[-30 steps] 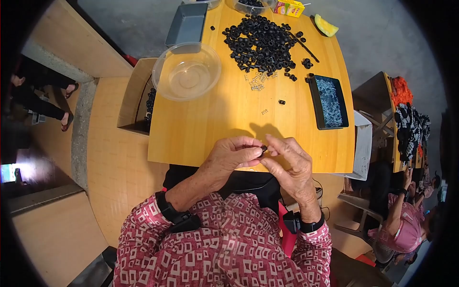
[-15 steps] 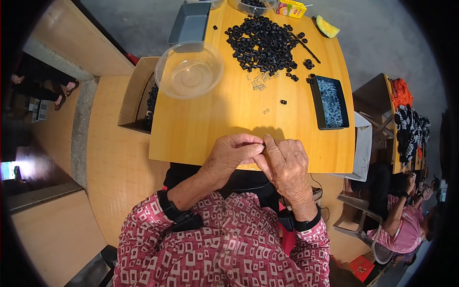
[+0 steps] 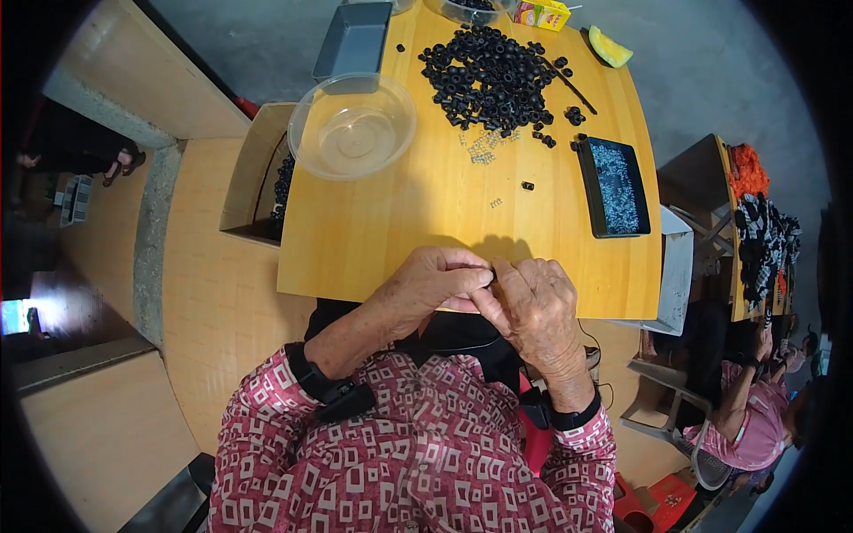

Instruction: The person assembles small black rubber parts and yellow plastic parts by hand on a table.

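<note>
The bench (image 3: 355, 226) is carrying a heap of black parts (image 3: 487, 99), apparently unprocessed; a black tray (image 3: 621, 234) is standing nearby. At the near edge, the left hand (image 3: 434, 277) is pinching one black piece (image 3: 489, 277), apparently in progress; the right hand's (image 3: 538, 302) fingers are touching it, grip unclear.

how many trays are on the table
2: a grey tray at the far left and a black tray at the right. Others may be hidden past the picture's top edge.

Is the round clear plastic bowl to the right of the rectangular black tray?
No, the bowl stands well left of the tray.
</note>
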`<action>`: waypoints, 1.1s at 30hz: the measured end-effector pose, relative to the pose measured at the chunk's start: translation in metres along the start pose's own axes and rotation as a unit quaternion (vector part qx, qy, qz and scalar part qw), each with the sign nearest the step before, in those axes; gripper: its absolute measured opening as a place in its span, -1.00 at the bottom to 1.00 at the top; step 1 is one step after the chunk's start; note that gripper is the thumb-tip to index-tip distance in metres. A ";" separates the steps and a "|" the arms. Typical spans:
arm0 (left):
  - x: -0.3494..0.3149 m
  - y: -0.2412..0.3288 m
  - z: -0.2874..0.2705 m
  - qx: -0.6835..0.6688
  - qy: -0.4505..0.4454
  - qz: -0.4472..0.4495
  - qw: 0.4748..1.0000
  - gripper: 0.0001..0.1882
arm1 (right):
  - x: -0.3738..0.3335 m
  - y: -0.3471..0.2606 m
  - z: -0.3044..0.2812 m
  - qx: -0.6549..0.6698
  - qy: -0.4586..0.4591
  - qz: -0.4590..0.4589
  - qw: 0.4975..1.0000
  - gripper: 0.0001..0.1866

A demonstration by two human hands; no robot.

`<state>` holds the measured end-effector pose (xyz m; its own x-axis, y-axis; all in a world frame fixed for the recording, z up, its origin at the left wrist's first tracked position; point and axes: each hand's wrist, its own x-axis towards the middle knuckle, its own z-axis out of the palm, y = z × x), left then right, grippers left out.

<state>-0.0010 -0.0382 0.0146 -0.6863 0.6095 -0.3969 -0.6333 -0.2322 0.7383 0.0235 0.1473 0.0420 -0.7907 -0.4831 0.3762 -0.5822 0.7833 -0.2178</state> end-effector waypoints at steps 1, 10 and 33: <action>0.000 -0.002 0.000 0.000 0.000 0.000 1.000 -0.63 | 0.000 -0.001 0.000 0.000 0.001 0.004 1.000 -0.67; 0.003 -0.012 0.001 -0.031 0.024 0.024 0.999 -0.66 | -0.004 0.012 -0.013 0.264 -0.010 0.115 0.957 -0.71; 0.003 -0.010 0.010 -0.006 0.029 0.036 0.999 -0.67 | -0.012 0.000 0.008 0.157 0.072 0.112 0.979 -0.57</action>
<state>0.0064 -0.0265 0.0112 -0.7494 0.5461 -0.3744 -0.5854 -0.2823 0.7600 0.0317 0.1496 0.0307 -0.8831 -0.2352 0.4061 -0.4452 0.6931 -0.5669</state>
